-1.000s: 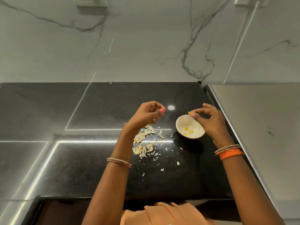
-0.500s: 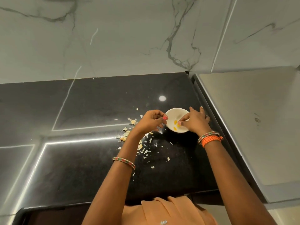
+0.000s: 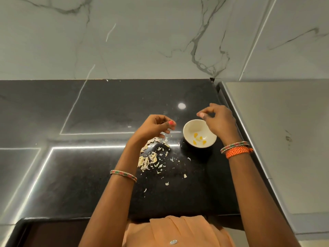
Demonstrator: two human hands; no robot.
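A small white bowl (image 3: 189, 128) stands on the black bench (image 3: 85, 175), close to the bench's right edge and about midway between its far and near edges. A few yellow pieces (image 3: 195, 135) lie on the bowl's floor, gathered toward the near side. Left of the bowl, pale papery peels (image 3: 148, 158) lie scattered on the bench, thickest under the left wrist and thinning out in single flakes toward the near edge.

The left hand (image 3: 153, 126) hovers above the peels, just left of the bowl and clear of it. Its fingers are curled inward and the thumb, with a pink nail, is pressed against the fingertips; nothing can be made out between them. The right hand (image 3: 219, 122) hangs over the far right part of the bowl's rim, its forefinger and thumb tips pressed together in a pinch that points left above the far rim, the other fingers curled behind. Whether any piece sits in that pinch is too small to tell.

A beaded bangle (image 3: 123, 175) circles the left forearm. A like bangle and an orange cord band (image 3: 238, 151) sit on the right wrist. A marble wall (image 3: 142, 41) rises from the bench's far edge, and a grey steel surface (image 3: 288, 148) adjoins the right edge
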